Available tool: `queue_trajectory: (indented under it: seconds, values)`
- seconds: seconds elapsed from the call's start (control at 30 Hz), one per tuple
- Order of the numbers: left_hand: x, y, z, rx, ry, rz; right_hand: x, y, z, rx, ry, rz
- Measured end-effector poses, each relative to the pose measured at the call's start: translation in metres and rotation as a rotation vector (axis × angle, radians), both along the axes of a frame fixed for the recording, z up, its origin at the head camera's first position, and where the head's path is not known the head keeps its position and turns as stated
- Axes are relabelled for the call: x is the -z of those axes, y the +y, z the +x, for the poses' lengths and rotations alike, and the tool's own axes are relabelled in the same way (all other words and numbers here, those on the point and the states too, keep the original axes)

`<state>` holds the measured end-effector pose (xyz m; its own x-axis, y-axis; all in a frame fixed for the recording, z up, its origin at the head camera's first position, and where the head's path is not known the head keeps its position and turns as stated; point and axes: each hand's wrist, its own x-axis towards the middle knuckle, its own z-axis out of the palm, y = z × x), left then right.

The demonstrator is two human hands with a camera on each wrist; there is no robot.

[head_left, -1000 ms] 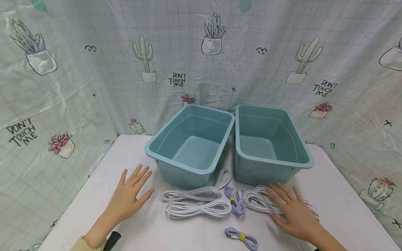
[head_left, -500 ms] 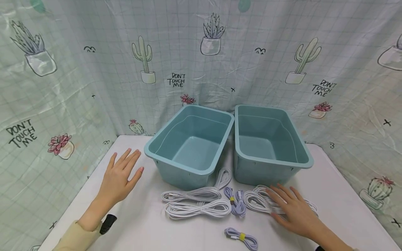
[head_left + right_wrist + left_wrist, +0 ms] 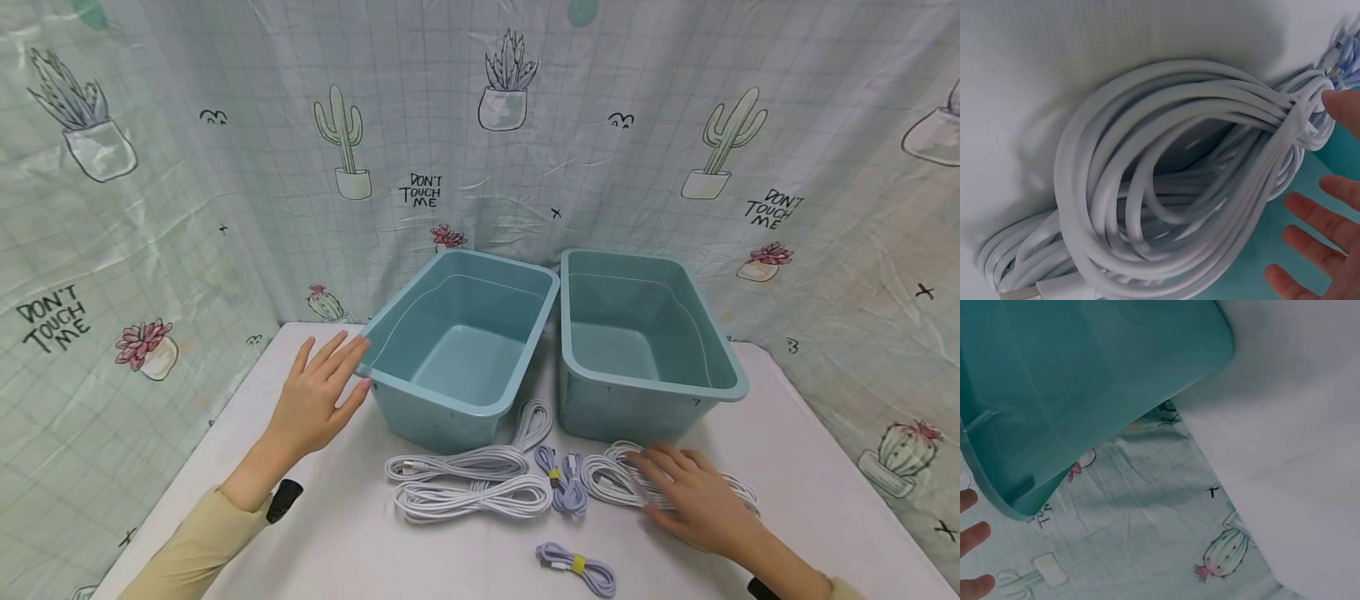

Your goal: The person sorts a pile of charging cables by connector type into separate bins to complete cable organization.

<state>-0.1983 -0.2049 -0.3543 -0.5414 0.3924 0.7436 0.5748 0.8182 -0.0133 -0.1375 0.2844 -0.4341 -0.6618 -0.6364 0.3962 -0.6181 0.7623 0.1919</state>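
Note:
My left hand is raised beside the left blue-green bin, fingers extended and overlapping its front left corner in the head view. The left wrist view catches only fingertips near a bin corner. My right hand hovers over coiled white cables, fingers loosely bent and partly covering them. From the right wrist, a large white cable coil with a metal plug fills the middle, and the spread fingers stand at its right with nothing gripped.
A second blue-green bin stands to the right of the first. Bundled white cables lie in front of the left bin. Purple cables sit between the bundles, and another purple cable with a yellow tie lies nearer. A printed curtain surrounds the table.
My left hand first drew back leftward, then came right to the left bin's corner. The right hand stays over the white cables, its fingers now more bent. Bins and cables look unmoved.

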Motion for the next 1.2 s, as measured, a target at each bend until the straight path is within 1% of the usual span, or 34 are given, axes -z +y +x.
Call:
queue_trajectory:
  seconds: [0.3, 0.43, 0.53, 0.77, 0.9, 1.2]
  values:
    - [0.000, 0.015, -0.015, 0.050, -0.034, -0.069, 0.010, -0.003, -0.006, -0.028, 0.020, 0.073]
    - [0.001, 0.020, -0.020, 0.067, -0.046, -0.086, 0.013, -0.004, -0.009, -0.052, 0.034, 0.086]
    - [0.002, 0.023, -0.023, 0.075, -0.048, -0.102, 0.015, -0.005, -0.009, -0.054, 0.038, 0.097]
    - [0.007, 0.028, -0.029, 0.087, -0.056, -0.137, 0.017, -0.007, -0.008, -0.048, 0.035, 0.130]
    - [0.011, 0.029, -0.031, 0.081, -0.071, -0.143, 0.019, -0.007, -0.008, -0.045, 0.034, 0.131]
    - [0.015, 0.031, -0.031, 0.065, -0.094, -0.139, 0.019, -0.007, -0.007, -0.026, 0.030, 0.163]
